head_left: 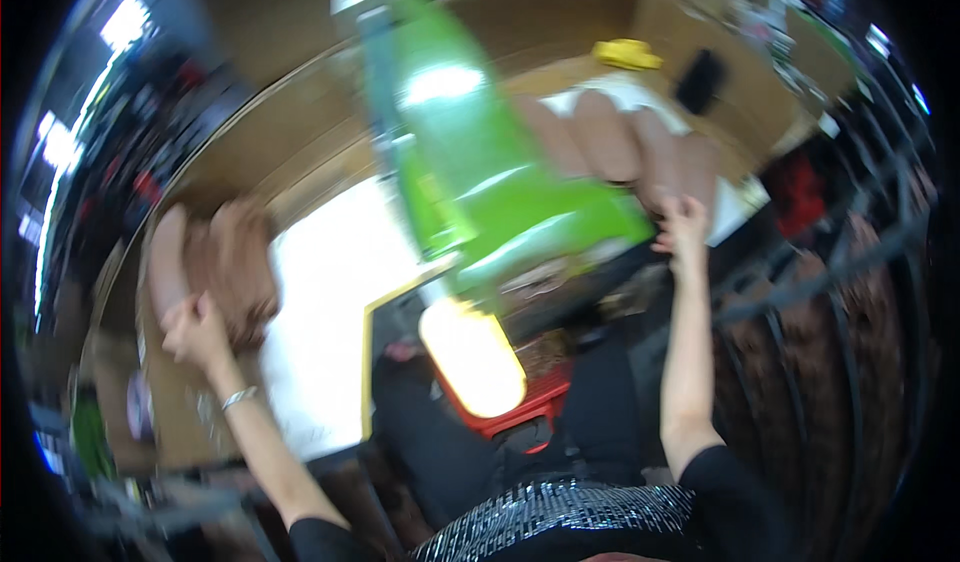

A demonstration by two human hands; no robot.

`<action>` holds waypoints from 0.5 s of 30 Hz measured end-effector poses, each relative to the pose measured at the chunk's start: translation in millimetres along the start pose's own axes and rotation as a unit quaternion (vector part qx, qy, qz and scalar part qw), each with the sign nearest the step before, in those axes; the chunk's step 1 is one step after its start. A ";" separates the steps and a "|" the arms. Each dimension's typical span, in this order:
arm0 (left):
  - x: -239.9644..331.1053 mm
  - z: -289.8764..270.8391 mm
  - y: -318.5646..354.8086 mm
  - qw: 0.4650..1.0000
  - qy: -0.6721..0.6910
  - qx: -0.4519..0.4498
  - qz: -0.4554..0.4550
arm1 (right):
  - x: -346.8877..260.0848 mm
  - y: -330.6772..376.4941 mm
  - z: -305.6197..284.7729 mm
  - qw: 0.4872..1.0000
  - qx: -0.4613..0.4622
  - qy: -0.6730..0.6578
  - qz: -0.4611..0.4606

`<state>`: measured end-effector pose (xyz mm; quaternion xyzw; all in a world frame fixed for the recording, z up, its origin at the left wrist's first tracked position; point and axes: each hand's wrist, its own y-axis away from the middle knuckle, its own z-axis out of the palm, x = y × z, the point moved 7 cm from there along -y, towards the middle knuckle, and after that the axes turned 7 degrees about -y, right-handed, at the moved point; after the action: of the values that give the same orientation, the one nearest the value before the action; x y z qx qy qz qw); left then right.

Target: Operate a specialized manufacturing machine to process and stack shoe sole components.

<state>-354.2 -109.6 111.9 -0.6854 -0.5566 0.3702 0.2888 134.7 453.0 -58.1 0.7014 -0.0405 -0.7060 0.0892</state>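
My left hand (193, 334) is at the near end of a stack of flat brown pieces (238, 272), its fingers pinched at the outer piece. The stack lies against the cardboard wall at the left. Over at the right, my right hand (684, 228) pinches the lower end of one of several rounded brown pieces (606, 137) laid side by side. They look like soft fabric, though blur hides their exact kind. A glossy green machine (480, 132) stands between my hands, with a brightly lit, pale yellow oval plate (472, 357) at its near end.
Cardboard walls (290, 132) curve round the work surface. A white board (325, 292) lies left of the machine. A yellow item (627, 55) and a black object (701, 82) sit at the back right. Beneath the plate is a red basket (520, 407). Metal bars (815, 277) stand at the right.
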 end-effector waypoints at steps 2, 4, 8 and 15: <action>36.3 -15.9 3.4 0.997 -0.009 -0.064 -0.033 | -21.8 15.5 -23.8 0.993 0.024 0.046 -0.109; 30.7 -15.5 -2.7 1.000 0.022 -0.008 -0.019 | -15.1 21.9 -53.0 0.979 0.038 0.072 -0.185; 2.7 -5.5 -19.4 0.993 0.069 -0.011 -0.098 | -71.4 146.5 -45.4 0.944 -0.064 0.035 -0.322; -16.6 30.2 -12.2 0.957 0.276 0.010 -0.086 | -175.2 372.5 -59.6 0.532 -0.153 0.007 -0.833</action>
<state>-387.7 -123.7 108.0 -0.7074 -0.5081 0.1460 0.4691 219.9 123.7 181.3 0.3985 0.6712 -0.4509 -0.4328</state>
